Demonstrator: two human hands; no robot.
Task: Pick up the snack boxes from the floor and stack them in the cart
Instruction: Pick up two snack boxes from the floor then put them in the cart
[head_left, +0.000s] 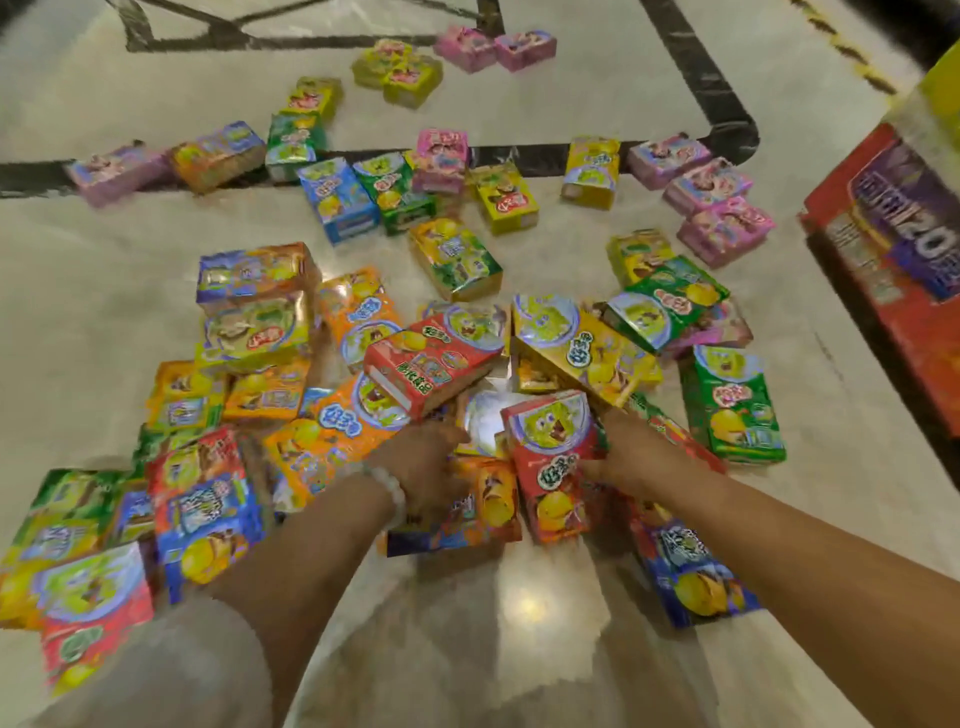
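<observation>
I see right hand (621, 457) gripping red snack box (550, 467); left hand (423, 462) beside it, fingers curled, grip unclear. Second red box (426, 366) just beyond left hand.

Snack boxes in loud colours — a red box (555, 470) with a yellow cartoon face, a green box (735, 410), an orange box (332, 436), pink boxes (719, 218) — on a cream marble floor (597, 88) with black inlaid bands.

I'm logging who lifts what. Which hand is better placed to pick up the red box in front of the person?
Right. The right hand already touches the red box at its edge; the left hand is beside it, over orange boxes.
</observation>
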